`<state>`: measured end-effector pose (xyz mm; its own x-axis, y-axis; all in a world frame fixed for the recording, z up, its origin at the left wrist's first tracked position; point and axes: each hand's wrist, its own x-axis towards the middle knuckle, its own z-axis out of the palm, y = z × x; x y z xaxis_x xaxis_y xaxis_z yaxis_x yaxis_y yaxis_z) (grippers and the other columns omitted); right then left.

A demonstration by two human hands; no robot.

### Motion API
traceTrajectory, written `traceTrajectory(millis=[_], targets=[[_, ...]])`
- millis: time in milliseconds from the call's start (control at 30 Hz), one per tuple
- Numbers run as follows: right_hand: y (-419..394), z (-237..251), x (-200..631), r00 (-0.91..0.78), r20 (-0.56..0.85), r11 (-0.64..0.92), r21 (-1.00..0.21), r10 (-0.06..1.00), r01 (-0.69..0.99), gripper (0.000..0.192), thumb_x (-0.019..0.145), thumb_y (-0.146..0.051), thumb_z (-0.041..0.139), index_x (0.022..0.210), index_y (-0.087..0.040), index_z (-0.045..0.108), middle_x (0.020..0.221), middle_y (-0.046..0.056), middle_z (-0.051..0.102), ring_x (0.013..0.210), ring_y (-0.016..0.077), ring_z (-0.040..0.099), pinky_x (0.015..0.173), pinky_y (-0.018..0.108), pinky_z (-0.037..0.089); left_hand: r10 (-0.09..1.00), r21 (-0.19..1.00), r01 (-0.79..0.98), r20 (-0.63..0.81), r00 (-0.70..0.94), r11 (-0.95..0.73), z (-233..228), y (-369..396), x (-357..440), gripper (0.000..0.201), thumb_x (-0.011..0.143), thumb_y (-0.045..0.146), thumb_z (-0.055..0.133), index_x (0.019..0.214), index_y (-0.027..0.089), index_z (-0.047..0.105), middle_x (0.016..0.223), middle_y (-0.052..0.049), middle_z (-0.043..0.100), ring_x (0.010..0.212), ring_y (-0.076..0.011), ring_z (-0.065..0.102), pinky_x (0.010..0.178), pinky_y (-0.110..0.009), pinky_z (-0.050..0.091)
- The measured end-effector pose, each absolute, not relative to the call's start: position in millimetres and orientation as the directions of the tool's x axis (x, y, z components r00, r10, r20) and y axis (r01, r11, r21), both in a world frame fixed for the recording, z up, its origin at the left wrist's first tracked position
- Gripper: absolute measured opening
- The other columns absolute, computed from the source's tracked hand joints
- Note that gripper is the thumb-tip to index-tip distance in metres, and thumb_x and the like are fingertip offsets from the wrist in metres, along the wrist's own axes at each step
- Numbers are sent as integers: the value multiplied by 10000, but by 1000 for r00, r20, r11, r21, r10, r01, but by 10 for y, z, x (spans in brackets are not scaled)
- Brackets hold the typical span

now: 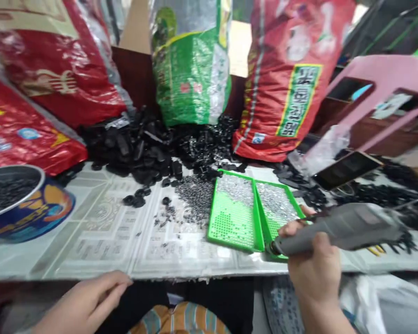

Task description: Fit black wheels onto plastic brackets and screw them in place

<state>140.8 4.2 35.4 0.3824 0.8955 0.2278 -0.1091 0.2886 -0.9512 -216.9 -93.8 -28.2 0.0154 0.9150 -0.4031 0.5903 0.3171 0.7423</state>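
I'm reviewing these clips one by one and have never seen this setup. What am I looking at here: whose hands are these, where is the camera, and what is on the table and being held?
There is no machine here: a person works with two bare hands, and the single picture comes from a camera worn on that person's head, looking forward and down.

The right hand grips a grey handheld power tool, its tip near the front corner of two green perforated trays partly filled with small silvery pieces. The left hand holds nothing and sits low at the near edge of the table, which is covered in printed sheets.

Further back lie a heap of black plastic parts and a loose pile of small metal bits. A round tin of dark pieces stands at the left. Large red and green sacks lean behind, and a pink plastic stool is at the right.
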Motion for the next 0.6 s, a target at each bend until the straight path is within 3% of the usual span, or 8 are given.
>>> traceTrajectory(millis=[167,300,367,500,600], targets=[[160,232,1544,486,214,263,-964,847,-34,407,744,-347,608,1116,-227,494,729,-19,597,707,150,527,728,311,381,960,815,579,-154,234,-10,7,-470,-1399,222,850,316,430,944,267,625,976,-27,635,909,-202,578,808,-277,440],[307,121,1631,483,224,204,-974,846,95,310,742,-386,617,992,-224,531,882,19,613,862,190,546,843,371,363,937,805,539,60,344,-250,47,-203,-923,302,822,183,421,1077,254,566,1153,-57,552,1026,-196,527,892,-318,416],[379,89,1663,456,186,152,-982,870,110,337,734,-412,619,997,-220,534,972,47,610,960,225,534,885,407,357,924,790,540,87,371,-291,28,-111,-796,331,794,149,443,1087,242,565,1162,-68,545,1020,-199,528,881,-324,426],[425,71,1691,418,133,91,-989,899,118,612,688,-435,654,1223,-235,433,1092,78,585,1078,283,507,972,494,315,914,825,474,117,388,-307,12,4,-754,284,773,119,463,992,220,613,1029,-55,604,932,-177,562,825,-289,448],[355,24,1666,546,206,140,-977,812,161,734,627,-416,704,1277,-254,405,1201,89,526,1145,327,459,998,544,290,954,851,459,144,263,-255,19,92,-875,253,782,122,467,942,218,638,975,-44,623,898,-165,567,819,-278,443]])
